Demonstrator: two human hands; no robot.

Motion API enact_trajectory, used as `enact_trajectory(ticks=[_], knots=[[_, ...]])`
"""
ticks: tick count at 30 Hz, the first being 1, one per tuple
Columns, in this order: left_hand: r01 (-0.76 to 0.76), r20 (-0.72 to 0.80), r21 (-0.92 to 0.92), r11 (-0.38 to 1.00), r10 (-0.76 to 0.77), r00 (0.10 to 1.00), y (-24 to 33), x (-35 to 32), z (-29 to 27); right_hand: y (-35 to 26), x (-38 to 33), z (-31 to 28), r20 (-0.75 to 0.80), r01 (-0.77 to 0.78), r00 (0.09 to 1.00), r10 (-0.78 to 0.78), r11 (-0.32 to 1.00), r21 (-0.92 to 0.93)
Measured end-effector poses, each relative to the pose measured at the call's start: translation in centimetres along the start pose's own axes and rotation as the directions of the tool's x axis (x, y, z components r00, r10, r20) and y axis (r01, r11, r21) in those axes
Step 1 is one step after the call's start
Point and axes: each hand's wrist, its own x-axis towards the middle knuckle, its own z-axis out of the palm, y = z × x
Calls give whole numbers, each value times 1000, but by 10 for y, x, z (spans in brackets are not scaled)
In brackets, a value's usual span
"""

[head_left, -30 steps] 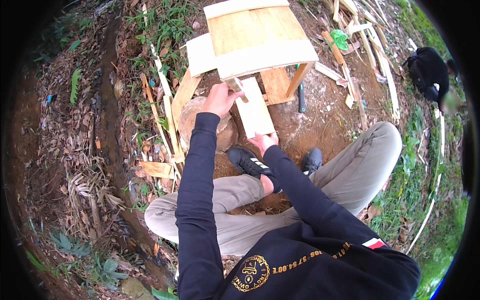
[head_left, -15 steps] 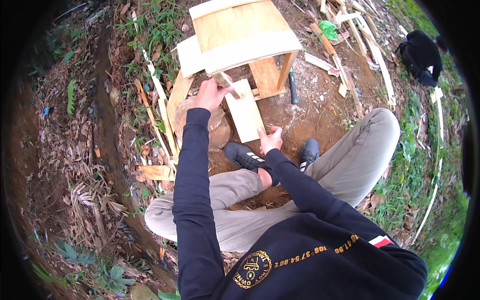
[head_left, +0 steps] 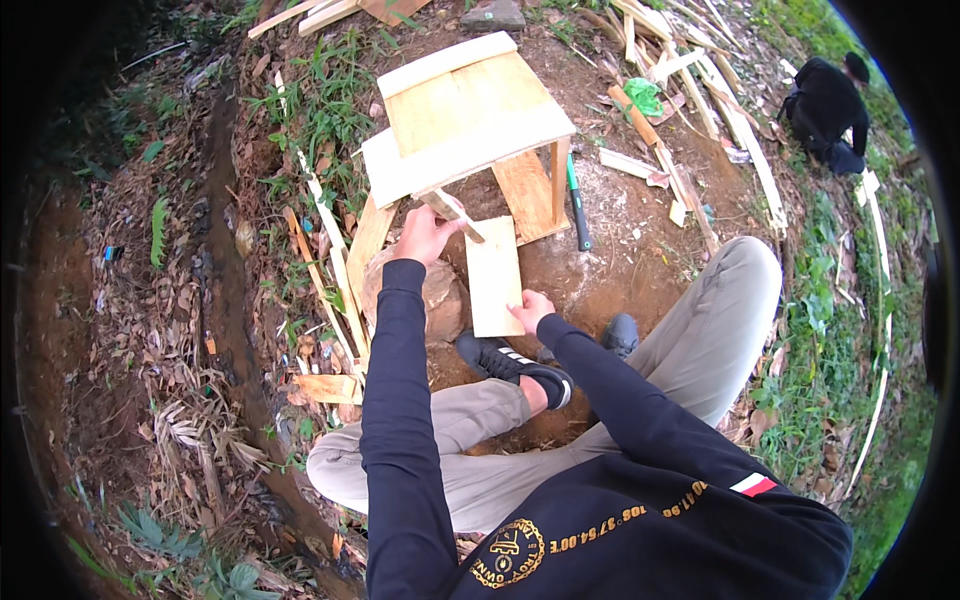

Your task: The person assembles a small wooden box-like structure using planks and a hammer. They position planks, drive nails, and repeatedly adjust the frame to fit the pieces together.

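Wooden stick [head_left: 452, 212] in raised left hand [head_left: 425, 236]

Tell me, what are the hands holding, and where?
Left hand grips a wooden stick near its lower end; right hand holds the flat board at its near corner.

packages: one crumpled green plastic bag [head_left: 643, 95] on the dirt among wood offcuts; labels, signs, screens: none.

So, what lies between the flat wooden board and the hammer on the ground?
In the head view, mostly bare reddish soil separates the flat board from the hammer; the wooden stool's leg and lower plank stand at the upper part of that gap.
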Motion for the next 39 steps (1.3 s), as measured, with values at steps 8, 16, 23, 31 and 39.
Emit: enact_trajectory(ticks=[8, 16, 23, 31, 39], knots=[[14, 24, -34, 999, -13, 1000, -6, 1, -12, -15, -84, -40, 111, 102, 978, -177, 868, 486], [50, 27, 94, 994, -52, 998, -6, -4, -17, -92, -106, -79, -360, 481, 759, -543, 840, -252], [92, 73, 42, 995, -95, 993, 7, 0, -18, -94, -11, -41, -295, 263, 747, -596, 673, -692], [116, 44, 95, 989, -121, 992, -2, -9, -23, -86, 5, -52, -558, 34, 728, -399, 833, -552], [76, 41, 66, 995, -79, 996, -4, -11, -19, -30, 25, -50, -220, 1, 970, 106, 900, 437]])
